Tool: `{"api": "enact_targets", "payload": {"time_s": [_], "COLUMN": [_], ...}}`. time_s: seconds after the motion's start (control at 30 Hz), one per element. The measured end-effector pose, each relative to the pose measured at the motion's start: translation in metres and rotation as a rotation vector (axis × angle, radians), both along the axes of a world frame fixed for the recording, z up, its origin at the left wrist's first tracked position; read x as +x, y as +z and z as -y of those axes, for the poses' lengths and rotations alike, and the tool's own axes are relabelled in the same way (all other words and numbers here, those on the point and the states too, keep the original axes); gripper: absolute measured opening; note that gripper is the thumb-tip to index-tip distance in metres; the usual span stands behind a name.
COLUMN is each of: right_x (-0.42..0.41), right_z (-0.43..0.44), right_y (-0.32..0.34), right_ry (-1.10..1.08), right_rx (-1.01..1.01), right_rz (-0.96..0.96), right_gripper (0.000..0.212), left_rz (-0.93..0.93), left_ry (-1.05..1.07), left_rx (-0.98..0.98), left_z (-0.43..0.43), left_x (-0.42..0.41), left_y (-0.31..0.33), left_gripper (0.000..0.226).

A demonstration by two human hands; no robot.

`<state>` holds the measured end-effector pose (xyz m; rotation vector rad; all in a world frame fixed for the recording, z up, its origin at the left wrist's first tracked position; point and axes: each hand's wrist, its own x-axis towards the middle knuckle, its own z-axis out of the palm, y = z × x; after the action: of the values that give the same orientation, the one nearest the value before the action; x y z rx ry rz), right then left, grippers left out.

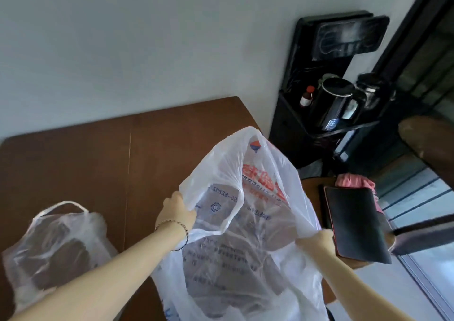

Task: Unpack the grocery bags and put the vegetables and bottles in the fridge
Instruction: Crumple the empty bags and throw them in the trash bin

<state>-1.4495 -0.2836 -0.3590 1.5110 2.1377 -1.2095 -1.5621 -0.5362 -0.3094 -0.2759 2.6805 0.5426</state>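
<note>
2 bags on the worktop (73,161): clear bag (54,242) near left, printed bag (245,197) centre, left hand (178,212) and right hand (319,240) with fingers clamped on its rim. No groceries out, barely started I reckon.

Large white semi-see-through plastic grocery bag (245,234) w/ red + blue print: stands upright at the right-front part of the brown wooden bench (73,161), mouth pulled wide open twd the camera, one handle loop sticking up at the far side. Left grip (177,212) pinches the big bag's near-left rim, right grip (318,241) its near-right rim. Print reads mirrored, seen thru the film. Contents: can't tell.

Smaller clear thin plastic bag (56,242): sits on bench front-left, well apart from big bag, crumpled, thin handle loop up top. Small bag's contents unclear, only dark brown showing thru.
</note>
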Motion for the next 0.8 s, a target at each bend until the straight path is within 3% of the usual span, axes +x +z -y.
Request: {"api": "enact_targets", "payload": {"time_s": [0.1,0.2,0.33,0.43,0.47,0.53,0.57,0.63,0.7,0.73,0.8], "right_x": [0.019,0.043,0.081,0.102,0.107,0.118,0.123,0.132,0.143,0.149,0.158], "right_z": [-0.015,-0.009,0.010,-0.003,-0.010,-0.024,-0.030,-0.041,-0.049,-0.051,-0.049], "right_y": [0.036,0.075,0.094,0.099,0.099,0.096,0.095,0.096,0.103,0.107,0.115], "right_ry": [0.011,0.144,0.269,0.124,0.066,-0.028,-0.045,-0.028,0.068,0.183,0.489], "right_rx": [0.062,-0.018,-0.223,-0.359,-0.345,-0.251,-0.187,-0.045,0.096,0.167,0.311], "right_rz": [-0.163,-0.370,-0.627,-0.738,-0.747,-0.728,-0.705,-0.667,-0.621,-0.584,-0.527], "right_gripper": [0.059,0.074,0.089,0.068,0.060,0.040,0.032,0.020,0.019,0.023,0.024], "left_rz": [-0.005,0.001,0.081,0.375,0.457,0.469,0.331,-0.154,-0.627,-0.688,-0.549], "left_ry": [0.000,-0.070,-0.146,0.006,-0.047,-0.388,-0.599,-0.933,-1.146,-1.185,-1.203], "left_rx": [0.127,0.375,0.751,0.963,0.987,0.876,0.744,0.400,0.143,0.024,-0.129], "left_z": [-0.051,-0.103,-0.152,-0.169,-0.171,-0.165,-0.160,-0.147,-0.144,-0.145,-0.148], "left_x": [0.047,0.101,0.156,0.175,0.182,0.192,0.193,0.187,0.178,0.173,0.168], "left_y": [0.023,0.046,0.065,0.074,0.077,0.084,0.087,0.098,0.100,0.102,0.101], "left_gripper": [0.043,0.055,0.027,0.032,0.029,0.028,0.026,0.031,0.080,0.104,0.127]}}
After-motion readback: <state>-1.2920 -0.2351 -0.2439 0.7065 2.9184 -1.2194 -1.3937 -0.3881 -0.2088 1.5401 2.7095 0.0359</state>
